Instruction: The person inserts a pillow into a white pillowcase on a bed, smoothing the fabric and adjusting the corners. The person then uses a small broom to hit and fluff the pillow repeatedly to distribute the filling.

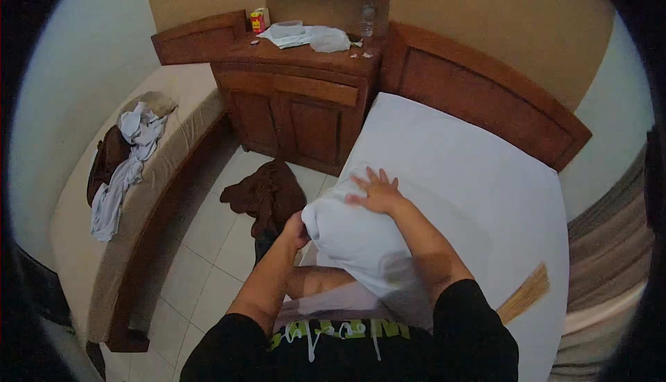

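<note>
A plump white pillow (354,233) lies tilted against the near left side of the bed, close to my body. My left hand (297,231) grips its left edge, the fingers curled and partly hidden behind the fabric. On its upper right side my right hand (378,191) rests with the fingers spread. Under the pillow and to its right stretches the white-sheeted bed (472,194). A stiff straw hand broom (525,292) lies on the sheet, its lower end hidden by my right arm.
Brown cloth (267,191) is heaped on the tiled floor (201,271) left of the bed. A second bed (76,271) carries crumpled white and brown laundry (139,136). Between the headboards stands a wooden cabinet (298,104) with plastic bags (326,38) on top. Curtains (610,243) hang at right.
</note>
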Action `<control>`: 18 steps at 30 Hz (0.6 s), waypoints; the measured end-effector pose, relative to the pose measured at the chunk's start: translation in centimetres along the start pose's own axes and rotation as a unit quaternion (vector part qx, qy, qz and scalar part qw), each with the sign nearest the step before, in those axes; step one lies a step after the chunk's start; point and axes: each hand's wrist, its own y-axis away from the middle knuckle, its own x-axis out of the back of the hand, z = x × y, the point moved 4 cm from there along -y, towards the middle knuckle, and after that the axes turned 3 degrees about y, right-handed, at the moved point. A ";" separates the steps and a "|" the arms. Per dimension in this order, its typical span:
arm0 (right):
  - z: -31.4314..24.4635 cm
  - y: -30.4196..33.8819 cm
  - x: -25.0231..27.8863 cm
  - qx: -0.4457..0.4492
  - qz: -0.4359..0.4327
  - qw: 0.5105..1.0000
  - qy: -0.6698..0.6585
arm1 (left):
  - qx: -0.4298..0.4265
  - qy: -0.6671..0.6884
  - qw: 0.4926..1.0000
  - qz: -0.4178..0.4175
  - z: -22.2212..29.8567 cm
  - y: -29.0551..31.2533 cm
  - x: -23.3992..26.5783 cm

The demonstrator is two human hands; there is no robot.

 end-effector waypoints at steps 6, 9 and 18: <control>-2.4 0.6 -4.6 0.070 -0.114 0.986 0.101 | -0.096 -0.375 0.921 0.036 4.9 -4.5 -2.3; -1.5 -0.9 -5.2 0.066 -0.090 0.988 0.109 | -0.081 -0.236 0.968 -0.016 5.2 -3.7 -8.0; 1.6 -7.3 -6.9 -0.007 -0.013 0.997 0.069 | -0.067 -0.717 0.694 0.029 6.4 7.0 -5.2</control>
